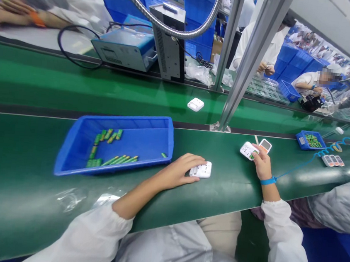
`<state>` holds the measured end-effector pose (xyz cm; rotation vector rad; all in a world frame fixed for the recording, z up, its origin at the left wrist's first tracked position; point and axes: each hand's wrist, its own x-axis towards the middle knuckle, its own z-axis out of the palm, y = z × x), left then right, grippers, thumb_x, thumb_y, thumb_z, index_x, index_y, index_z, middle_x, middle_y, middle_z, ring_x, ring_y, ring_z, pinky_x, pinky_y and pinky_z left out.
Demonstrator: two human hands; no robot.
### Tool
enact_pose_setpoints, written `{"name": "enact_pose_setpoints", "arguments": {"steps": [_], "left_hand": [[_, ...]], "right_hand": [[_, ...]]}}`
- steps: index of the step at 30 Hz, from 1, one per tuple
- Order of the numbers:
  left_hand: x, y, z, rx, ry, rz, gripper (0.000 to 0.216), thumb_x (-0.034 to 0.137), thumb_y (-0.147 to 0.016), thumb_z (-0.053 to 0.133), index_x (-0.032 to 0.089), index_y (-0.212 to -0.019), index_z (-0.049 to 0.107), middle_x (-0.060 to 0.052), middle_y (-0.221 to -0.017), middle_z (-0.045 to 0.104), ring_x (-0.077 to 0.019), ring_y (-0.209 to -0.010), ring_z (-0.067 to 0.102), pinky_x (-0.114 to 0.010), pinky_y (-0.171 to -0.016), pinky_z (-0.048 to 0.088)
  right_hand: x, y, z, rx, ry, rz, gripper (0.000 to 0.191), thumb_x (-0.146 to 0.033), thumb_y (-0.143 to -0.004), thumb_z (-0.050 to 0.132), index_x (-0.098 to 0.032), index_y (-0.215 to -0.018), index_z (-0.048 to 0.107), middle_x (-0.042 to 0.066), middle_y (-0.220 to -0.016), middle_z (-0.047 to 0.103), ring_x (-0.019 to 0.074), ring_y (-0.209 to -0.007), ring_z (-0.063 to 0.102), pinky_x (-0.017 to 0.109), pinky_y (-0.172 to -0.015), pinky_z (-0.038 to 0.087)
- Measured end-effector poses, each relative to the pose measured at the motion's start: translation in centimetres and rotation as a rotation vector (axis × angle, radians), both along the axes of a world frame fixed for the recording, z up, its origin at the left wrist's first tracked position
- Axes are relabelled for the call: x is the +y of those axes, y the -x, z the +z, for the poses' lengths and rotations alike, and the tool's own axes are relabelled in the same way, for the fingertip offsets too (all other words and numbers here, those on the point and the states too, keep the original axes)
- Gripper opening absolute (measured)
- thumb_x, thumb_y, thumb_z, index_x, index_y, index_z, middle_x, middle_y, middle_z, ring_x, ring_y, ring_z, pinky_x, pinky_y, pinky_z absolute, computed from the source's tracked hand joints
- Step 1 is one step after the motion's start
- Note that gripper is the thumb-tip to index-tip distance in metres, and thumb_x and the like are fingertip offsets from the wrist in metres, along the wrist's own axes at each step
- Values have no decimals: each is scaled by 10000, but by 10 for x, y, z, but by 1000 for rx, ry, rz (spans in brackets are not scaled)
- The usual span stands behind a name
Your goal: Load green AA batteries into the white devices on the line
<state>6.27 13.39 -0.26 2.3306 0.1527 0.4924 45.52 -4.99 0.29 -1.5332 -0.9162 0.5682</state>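
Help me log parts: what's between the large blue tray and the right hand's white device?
In the head view, the left hand touching another white device, plus green work surface.

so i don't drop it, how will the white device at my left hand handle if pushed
The white device looks stiff, given its moulded casing. Lying flat, it probably won't roll or tip. The glossy green worktop suggests it may slide easily.
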Motion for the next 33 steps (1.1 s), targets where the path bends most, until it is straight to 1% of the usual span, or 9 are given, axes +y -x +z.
{"name": "enact_pose_setpoints", "arguments": {"steps": [3, 6, 10, 13, 19, 26, 29, 31, 33], "left_hand": [[-1, 0, 1, 7, -7, 5, 598, 426, -1067, 771, 310, -1627, 595, -137, -1571, 660, -329, -1462, 601, -528, -1247, 506], [-1, 0, 2, 13, -11, 6, 592, 423, -1069, 766, 308, -1625, 596, -140, -1572, 659, -330, -1462, 601, -535, -1245, 510], [-2, 0, 3, 10, -4, 3, 575, 437, -1077, 756, 303, -1614, 601, -140, -1569, 659, -331, -1456, 602, -538, -1247, 505], [-2, 1, 4, 16, 1, 6, 571, 441, -1078, 754, 299, -1609, 601, -135, -1571, 658, -329, -1460, 598, -533, -1249, 499], [-2, 1, 6, 26, 11, 1, 576, 461, -1076, 754, 307, -1610, 601, -127, -1576, 658, -329, -1460, 594, -526, -1247, 495], [-1, -1, 4, 35, 5, 10, 573, 451, -1067, 762, 302, -1600, 613, -128, -1569, 662, -330, -1453, 598, -516, -1238, 499], [-2, -1, 6, 43, 3, 11, 567, 457, -1064, 762, 290, -1586, 617, -132, -1563, 665, -332, -1453, 598, -521, -1237, 502], [-2, 0, 8, 55, 9, 19, 565, 468, -1066, 757, 279, -1579, 615, -136, -1559, 664, -331, -1446, 602, -520, -1233, 507], [-4, -1, 10, 64, 12, 26, 566, 477, -1067, 753, 270, -1575, 612, -142, -1558, 661, -333, -1441, 606, -520, -1231, 508]], "right_hand": [[1, 0, -4, 31, -3, 7, 685, -619, -912, 843, -272, -1491, 723, 100, -1456, 776, 361, -1310, 755, 545, -1124, 639], [2, 0, -5, 42, -11, -16, 749, -523, -844, 931, -278, -1513, 699, 95, -1429, 790, 359, -1320, 751, 568, -1163, 615], [2, 0, -5, 36, -5, -15, 734, -456, -827, 949, -283, -1501, 713, 90, -1435, 786, 361, -1338, 742, 582, -1199, 592], [1, 0, -4, 43, 1, -3, 741, -443, -823, 957, -272, -1504, 719, 97, -1454, 777, 361, -1347, 738, 588, -1217, 577], [-1, 0, -1, 17, 21, -3, 729, -440, -824, 972, -262, -1491, 737, 95, -1416, 798, 353, -1293, 762, 588, -1210, 582], [1, 1, -7, 71, -23, -28, 786, -457, -819, 962, -258, -1531, 695, 102, -1411, 802, 358, -1306, 759, 578, -1204, 588], [1, 0, -8, -40, -19, -33, 791, -454, -855, 906, -224, -1570, 655, 123, -1471, 773, 351, -1320, 756, 561, -1196, 596], [-1, -4, -4, -224, -9, -83, 757, -445, -910, 835, -207, -1598, 628, 137, -1542, 731, 342, -1349, 744, 544, -1200, 595], [-4, -11, 1, -475, 21, -144, 642, -403, -988, 730, -212, -1594, 640, 131, -1588, 702, 329, -1406, 712, 531, -1244, 559]]}}
